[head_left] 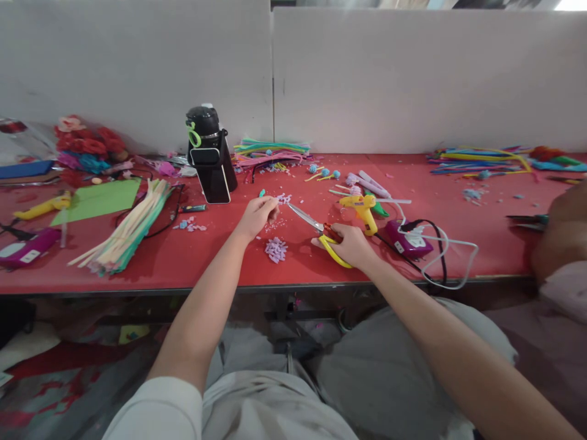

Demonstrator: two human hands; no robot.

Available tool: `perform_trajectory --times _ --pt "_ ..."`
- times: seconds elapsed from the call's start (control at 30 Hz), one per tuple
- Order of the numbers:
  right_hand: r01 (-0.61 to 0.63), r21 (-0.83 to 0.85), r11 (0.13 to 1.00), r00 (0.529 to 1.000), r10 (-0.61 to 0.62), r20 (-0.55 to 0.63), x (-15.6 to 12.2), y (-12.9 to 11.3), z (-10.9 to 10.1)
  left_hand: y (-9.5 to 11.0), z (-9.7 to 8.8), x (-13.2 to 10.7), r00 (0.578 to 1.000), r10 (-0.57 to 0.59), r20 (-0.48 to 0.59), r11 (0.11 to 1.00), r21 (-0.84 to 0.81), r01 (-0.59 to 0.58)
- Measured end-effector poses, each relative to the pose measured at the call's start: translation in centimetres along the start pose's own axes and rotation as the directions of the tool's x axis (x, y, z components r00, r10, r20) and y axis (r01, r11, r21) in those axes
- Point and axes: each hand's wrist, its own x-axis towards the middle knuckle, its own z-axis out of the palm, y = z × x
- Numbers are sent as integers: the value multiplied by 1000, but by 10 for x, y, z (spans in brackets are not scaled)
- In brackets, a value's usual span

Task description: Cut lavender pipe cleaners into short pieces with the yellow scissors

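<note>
My right hand (351,244) grips a pair of scissors (312,221) by its yellow and red handles. The blades point left and away from me, the tip close to some small lilac pieces (283,199). To the left of that tip, my left hand (257,218) hovers low over the table with its fingers curled together. Whatever those fingers may hold is too small or hidden to make out. A little heap of lilac cut pieces (276,250) lies between my hands, nearer the front edge. Tiny lilac crumbs are scattered around it on the red table (247,263).
A black bottle (211,153) stands behind my left hand. Pipe-cleaner bundles (132,226) lie left and at the back. Right of the scissors are a yellow glue gun (363,211) and a purple box (408,239) with cables. Another person's arm (562,232) rests at far right.
</note>
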Motion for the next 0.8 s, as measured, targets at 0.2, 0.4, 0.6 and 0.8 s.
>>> perform_trajectory --times 0.2,0.4,0.6,0.8 --pt "-7 2 1000 1000 7 0 0 1 1 1 0 -2 999 44 8 999 25 -44" --pt "-13 -4 1000 1000 13 8 1 2 1 3 0 -3 999 40 20 999 32 -41" --pt "-11 -21 1000 1000 11 4 2 3 3 4 1 -3 999 36 35 998 59 -38" --pt "-4 -27 1000 1000 3 -3 3 5 5 6 1 -4 999 27 40 997 71 -29"
